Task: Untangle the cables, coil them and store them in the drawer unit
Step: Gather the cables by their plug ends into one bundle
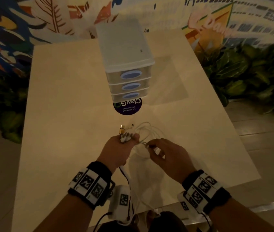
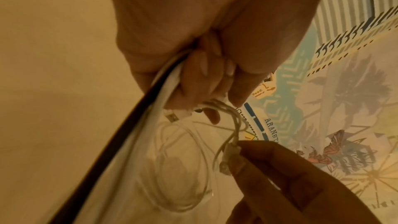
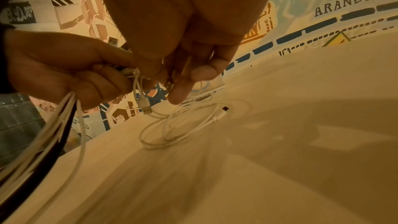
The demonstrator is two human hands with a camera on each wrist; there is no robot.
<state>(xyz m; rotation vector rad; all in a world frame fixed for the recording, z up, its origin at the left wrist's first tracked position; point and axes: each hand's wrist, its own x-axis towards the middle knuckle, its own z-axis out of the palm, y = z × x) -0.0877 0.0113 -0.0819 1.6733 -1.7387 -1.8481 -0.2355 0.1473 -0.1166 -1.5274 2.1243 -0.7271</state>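
with the left hand (image 1: 118,149) gripping the cable bundle (image 1: 124,136), the right hand (image 1: 164,154), pinching a white connector (image 2: 229,157), should feed it back slowly through the loops (image 3: 178,125).

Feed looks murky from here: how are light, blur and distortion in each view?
Head view: dim, warm light, edges bowed, drawer unit soft. Left wrist view: orange cast, left hand close and blurred. Right wrist view: table streaked with blur and shadows.
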